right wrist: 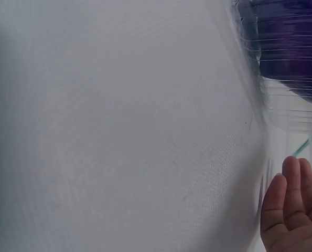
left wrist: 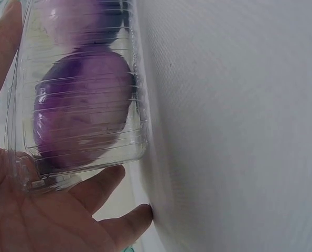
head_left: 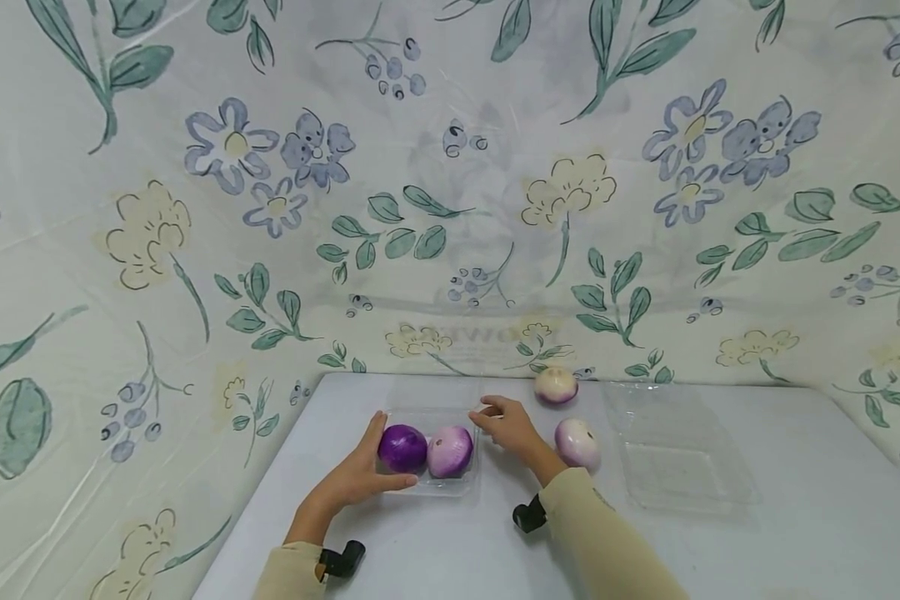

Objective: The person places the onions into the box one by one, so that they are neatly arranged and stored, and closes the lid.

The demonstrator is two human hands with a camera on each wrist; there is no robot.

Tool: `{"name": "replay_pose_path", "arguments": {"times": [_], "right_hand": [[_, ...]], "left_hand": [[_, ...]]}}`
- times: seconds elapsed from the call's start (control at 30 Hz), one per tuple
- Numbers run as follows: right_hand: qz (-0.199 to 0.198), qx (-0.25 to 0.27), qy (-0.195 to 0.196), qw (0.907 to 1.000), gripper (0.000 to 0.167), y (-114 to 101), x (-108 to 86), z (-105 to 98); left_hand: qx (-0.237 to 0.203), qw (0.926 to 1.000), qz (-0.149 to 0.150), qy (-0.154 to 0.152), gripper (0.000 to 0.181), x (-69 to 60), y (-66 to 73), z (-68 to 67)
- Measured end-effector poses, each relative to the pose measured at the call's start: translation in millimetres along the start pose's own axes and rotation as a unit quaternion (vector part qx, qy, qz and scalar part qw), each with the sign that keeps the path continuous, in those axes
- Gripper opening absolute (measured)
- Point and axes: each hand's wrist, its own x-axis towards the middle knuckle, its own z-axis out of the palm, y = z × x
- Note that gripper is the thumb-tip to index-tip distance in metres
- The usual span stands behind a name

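A clear plastic clamshell container (head_left: 438, 487) sits on the table with two purple onions in it, a dark one (head_left: 402, 448) on the left and a paler one (head_left: 450, 452) on the right. My left hand (head_left: 356, 477) holds the container's left end, thumb along the front and fingers behind. Its palm lies close to the container's ribbed end wall in the left wrist view. At the container's right rear corner is my right hand (head_left: 512, 427), fingers extended. The right wrist view shows these fingers (right wrist: 293, 194) holding nothing; whether the fingertips touch the rim I cannot tell.
Right of my right forearm lie two more onions, a pale one (head_left: 578, 443) and one farther back (head_left: 556, 387). A second clear container (head_left: 682, 471) lies opened out farther right. Flower-printed cloth (head_left: 465, 208) hangs behind the white table (head_left: 420, 558).
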Motion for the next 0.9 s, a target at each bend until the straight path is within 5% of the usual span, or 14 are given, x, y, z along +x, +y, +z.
{"name": "replay_pose_path", "arguments": {"times": [0.9], "right_hand": [[-0.048,-0.017,0.029,0.9983,0.037,-3.7,-6.9,-0.9]], "left_hand": [[0.010,0.9999,0.000,-0.012,0.127,3.9,-1.3,1.4]]}}
